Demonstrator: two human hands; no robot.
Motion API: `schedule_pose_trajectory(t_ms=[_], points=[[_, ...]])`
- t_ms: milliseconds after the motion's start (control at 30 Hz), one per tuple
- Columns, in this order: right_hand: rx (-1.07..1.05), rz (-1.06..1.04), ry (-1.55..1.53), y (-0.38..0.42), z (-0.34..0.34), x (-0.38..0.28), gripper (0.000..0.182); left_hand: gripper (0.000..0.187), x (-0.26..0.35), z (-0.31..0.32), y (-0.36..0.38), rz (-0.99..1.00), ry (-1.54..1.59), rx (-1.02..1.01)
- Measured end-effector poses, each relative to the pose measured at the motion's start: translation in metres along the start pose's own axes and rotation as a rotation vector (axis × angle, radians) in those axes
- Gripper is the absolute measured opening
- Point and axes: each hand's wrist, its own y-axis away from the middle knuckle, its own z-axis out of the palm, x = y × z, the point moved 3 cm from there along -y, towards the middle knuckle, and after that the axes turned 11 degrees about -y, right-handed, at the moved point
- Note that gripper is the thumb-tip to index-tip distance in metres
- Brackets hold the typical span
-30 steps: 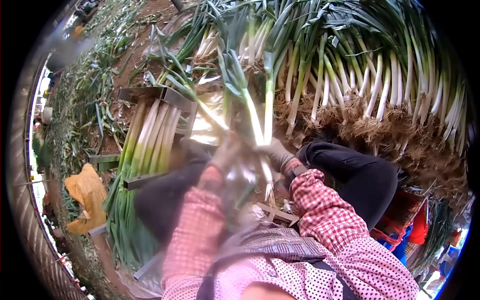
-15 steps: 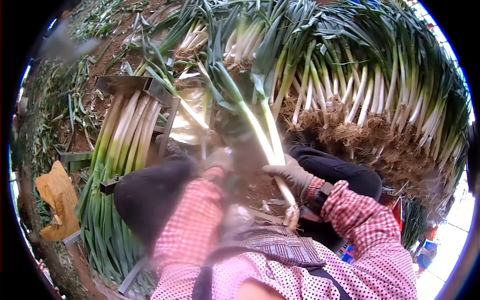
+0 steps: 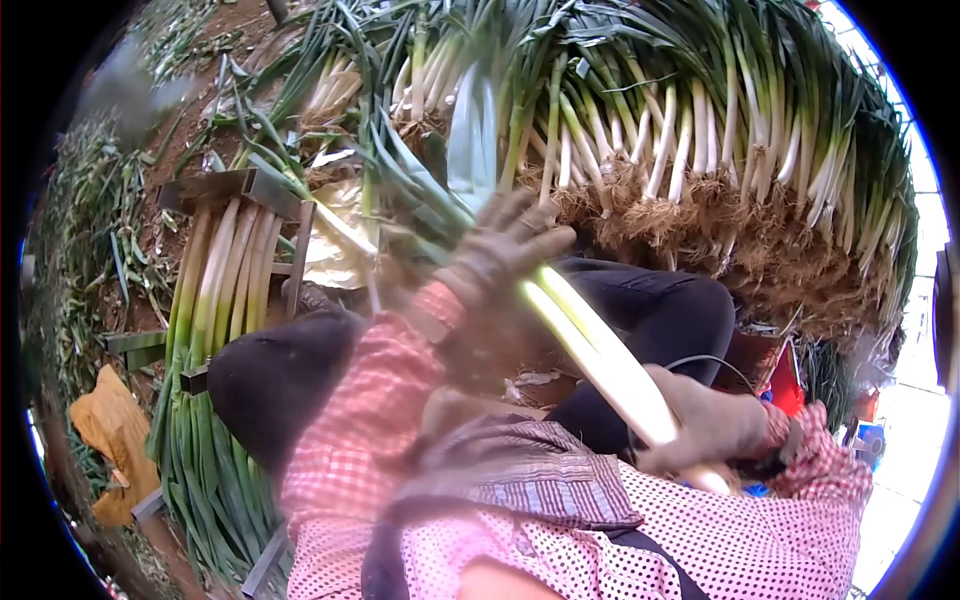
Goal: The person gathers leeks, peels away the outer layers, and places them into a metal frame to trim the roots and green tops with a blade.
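Observation:
Two long leeks [image 3: 600, 355] lie slantwise across my lap, their white stalks toward the lower right and green leaves toward the upper left. My right hand [image 3: 700, 420], in a brownish glove, is closed round their lower white ends near the roots. My left hand [image 3: 510, 245], gloved as well and slightly blurred, lies over the upper stalks where they turn green, its fingers spread. To the left, a bundle of leeks [image 3: 225, 270] rests in a metal frame [image 3: 230, 190], with its green leaves hanging toward the bottom.
A long row of leeks with roots [image 3: 690, 150] fills the upper right. An orange-brown cloth or bag [image 3: 115, 440] lies at the far left. Leaf scraps [image 3: 90, 240] cover the ground there. Something red [image 3: 787, 385] is beside my right arm.
My left hand has moved up and right onto the leeks. My right hand has shifted right and down, still holding their lower ends. The view has shifted slightly.

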Motion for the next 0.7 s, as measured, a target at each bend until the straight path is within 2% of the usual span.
schedule_pose_trajectory(t_ms=[33,67,100,133,167,200,233,267,300,367,400,467,500,567,600,633,667,700], points=[[0.05,-0.075,-0.023,0.016,0.004,0.002,0.065,0.068,0.011,-0.012,-0.006,0.067,0.098,0.136],[0.18,-0.037,0.051,0.035,0.006,0.006,0.069,0.049,0.012,-0.011,-0.016,0.178,0.245,0.258],[0.162,-0.086,0.214,0.045,0.005,0.005,0.079,0.027,0.014,-0.01,-0.025,0.178,0.255,0.163],[0.113,-0.113,0.212,0.049,0.008,-0.012,0.086,0.015,0.016,-0.038,-0.029,0.19,0.221,0.334],[0.184,-0.078,0.118,0.054,0.016,-0.027,0.094,0.011,0.008,-0.062,-0.034,0.208,0.178,0.563],[0.259,-0.049,0.019,0.06,0.023,-0.042,0.101,0.011,-0.003,-0.093,-0.041,0.171,0.057,0.589],[0.336,-0.028,-0.081,0.065,0.03,-0.057,0.108,0.01,-0.017,-0.121,-0.041,0.106,-0.146,0.504],[0.31,-0.108,-0.017,0.06,0.035,-0.07,0.113,0.015,-0.041,-0.147,-0.038,0.117,-0.133,0.706],[0.289,-0.189,0.046,0.056,0.04,-0.083,0.117,0.01,-0.069,-0.189,-0.025,0.168,-0.125,0.734],[0.226,-0.334,0.231,0.021,0.043,-0.118,0.103,0.014,-0.099,-0.273,0.029,0.138,-0.525,0.725],[0.172,-0.412,0.385,-0.005,0.044,-0.141,0.095,0.016,-0.12,-0.305,0.062,0.004,-0.736,0.654],[0.046,-0.6,0.724,-0.073,0.057,-0.194,0.081,0.022,-0.111,-0.38,0.162,-0.276,-1.12,0.318],[-0.015,-0.707,0.871,-0.11,0.07,-0.218,0.074,0.032,-0.113,-0.407,0.213,-0.331,-1.453,0.145],[-0.118,-0.941,1.092,-0.189,0.109,-0.26,0.06,0.044,-0.075,-0.45,0.262,-0.551,-1.524,0.141],[-0.161,-1.048,1.152,-0.23,0.133,-0.275,0.053,0.044,-0.059,-0.461,0.287,-0.55,-1.632,-0.045],[-0.16,-1.065,1.086,-0.266,0.159,-0.285,0.038,0.047,-0.051,-0.456,0.302,-0.6,-1.628,-0.21],[-0.117,-1.321,1.18,-0.315,0.185,-0.289,0.03,0.05,-0.056,-0.438,0.325,-1.027,-1.422,-0.429],[-0.234,-1.399,1.188,-0.357,0.204,-0.292,0.024,0.046,-0.061,-0.416,0.351,-1.096,-1.282,-0.604]])
